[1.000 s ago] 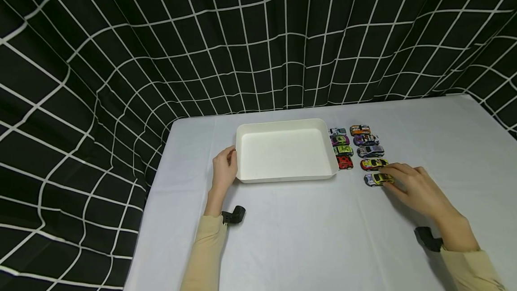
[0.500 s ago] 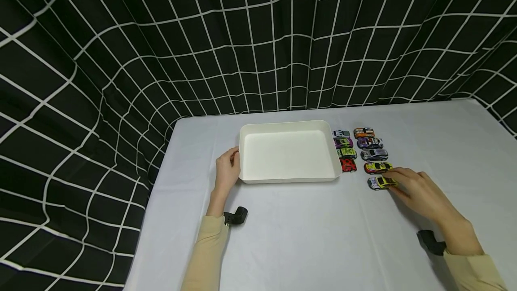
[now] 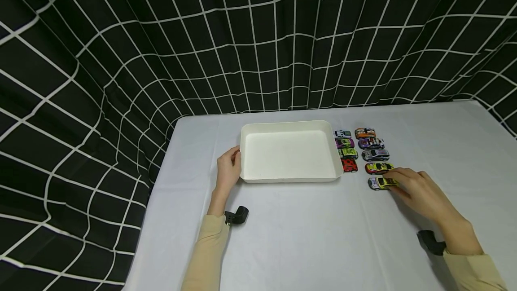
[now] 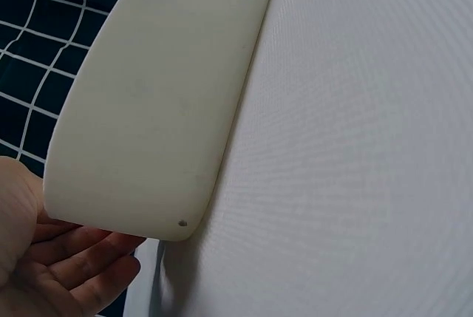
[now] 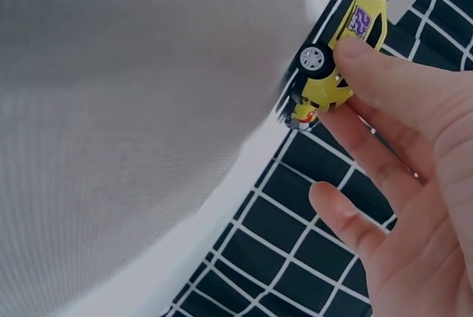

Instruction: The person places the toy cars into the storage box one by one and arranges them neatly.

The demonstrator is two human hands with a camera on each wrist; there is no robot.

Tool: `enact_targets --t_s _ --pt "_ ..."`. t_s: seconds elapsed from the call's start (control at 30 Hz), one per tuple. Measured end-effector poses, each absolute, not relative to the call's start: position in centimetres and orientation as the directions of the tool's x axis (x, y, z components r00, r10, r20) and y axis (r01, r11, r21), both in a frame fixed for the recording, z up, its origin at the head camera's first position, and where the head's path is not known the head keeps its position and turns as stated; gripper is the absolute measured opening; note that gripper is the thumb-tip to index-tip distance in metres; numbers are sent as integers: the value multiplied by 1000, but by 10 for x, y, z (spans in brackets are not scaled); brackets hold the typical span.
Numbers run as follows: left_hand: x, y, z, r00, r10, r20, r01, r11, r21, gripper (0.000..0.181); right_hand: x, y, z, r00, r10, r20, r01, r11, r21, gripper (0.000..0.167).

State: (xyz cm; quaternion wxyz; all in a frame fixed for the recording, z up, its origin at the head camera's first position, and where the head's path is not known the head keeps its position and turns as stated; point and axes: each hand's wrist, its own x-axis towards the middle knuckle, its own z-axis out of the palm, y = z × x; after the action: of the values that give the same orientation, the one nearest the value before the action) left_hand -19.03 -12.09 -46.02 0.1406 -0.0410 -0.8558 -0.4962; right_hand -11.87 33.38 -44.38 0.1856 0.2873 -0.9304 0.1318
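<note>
A shallow white tray (image 3: 291, 154) lies on the table; my left hand (image 3: 228, 168) touches its left wall with relaxed fingers. The left wrist view shows those fingers (image 4: 103, 258) loosely bent against the end of the tray (image 4: 155, 110). On the right, my right hand (image 3: 418, 194) pinches the rear of a yellow toy car (image 3: 379, 183), the nearest in its column. My thumb (image 5: 362, 58) presses the side of this yellow car (image 5: 355, 29) in the right wrist view, and another finger lies behind it. Just beyond sits a red and yellow toy car (image 3: 377, 168).
Several more toy cars stand in two columns right of the tray, among them a red one (image 3: 349, 165), a grey one (image 3: 375, 155) and an orange one (image 3: 365, 133). A white cloth covers the table (image 3: 307, 228). Black curtains (image 3: 242, 48) with white grid lines hang behind.
The head view has shifted a little, so everything sits slightly farther right. Both hands keep their places at the tray and the yellow toy car.
</note>
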Motion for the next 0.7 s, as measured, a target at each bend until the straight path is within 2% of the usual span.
enact_targets --t_s 0.17,0.27,0.3,0.4,0.43,0.53,0.57,0.63,0.7 --pt "-190 -121 -460 -955 -66 290 218 507 834 26 -118 332 -442 -762 -488 426 -587 798 -135 43" --pt "-190 -121 -460 -955 -68 290 217 508 834 26 -118 331 -439 -754 -491 437 -596 791 -140 22" --pt "-190 -122 -460 -955 -69 289 216 509 834 26 -118 330 -437 -750 -491 443 -599 789 -140 28" --pt "-190 -122 -461 -954 -71 290 215 509 834 26 -120 329 -434 -739 -490 462 -607 782 -141 64" --pt "-190 -122 -461 -954 -72 290 215 508 834 25 -120 328 -433 -737 -489 466 -607 782 -140 64" --pt "-191 -123 -462 -954 -73 291 216 507 835 25 -122 326 -428 -741 -487 463 -604 785 -142 27" --pt "-191 -123 -462 -954 -74 291 215 507 835 25 -122 325 -427 -742 -487 461 -603 785 -141 20" --pt "-190 -122 -462 -954 -73 289 215 503 837 25 -124 322 -423 -741 -489 461 -604 785 -139 28" --pt "-190 -122 -462 -954 -73 289 216 502 838 26 -126 320 -421 -735 -490 469 -609 781 -138 20"
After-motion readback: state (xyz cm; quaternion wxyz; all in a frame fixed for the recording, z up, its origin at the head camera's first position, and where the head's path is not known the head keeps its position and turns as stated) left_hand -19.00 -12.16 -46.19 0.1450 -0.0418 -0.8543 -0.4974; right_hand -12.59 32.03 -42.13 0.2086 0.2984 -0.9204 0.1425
